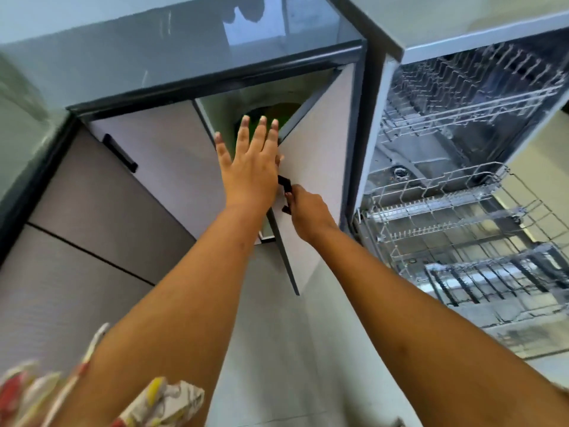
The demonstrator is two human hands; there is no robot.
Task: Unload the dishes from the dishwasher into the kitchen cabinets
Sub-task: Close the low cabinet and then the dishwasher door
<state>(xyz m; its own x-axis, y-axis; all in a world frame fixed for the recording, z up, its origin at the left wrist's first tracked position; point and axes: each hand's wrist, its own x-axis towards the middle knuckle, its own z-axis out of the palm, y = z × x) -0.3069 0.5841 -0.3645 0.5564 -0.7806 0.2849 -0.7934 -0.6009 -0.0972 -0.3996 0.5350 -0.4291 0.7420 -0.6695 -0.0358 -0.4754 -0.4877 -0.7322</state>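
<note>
A base cabinet under the dark countertop stands partly open. Its pale door swings out toward me. My right hand grips the door's black handle. My left hand is flat with fingers spread, in front of the cabinet opening and holding nothing. Behind its fingertips, inside the cabinet, sits something green, mostly hidden. To the right the dishwasher is open, with its upper rack and pulled-out lower rack showing no dishes.
A shut cabinet door with a black handle lies to the left of the open one. Drawer fronts fill the far left. The dishwasher's lowered door juts out at right. Pale floor lies below my arms.
</note>
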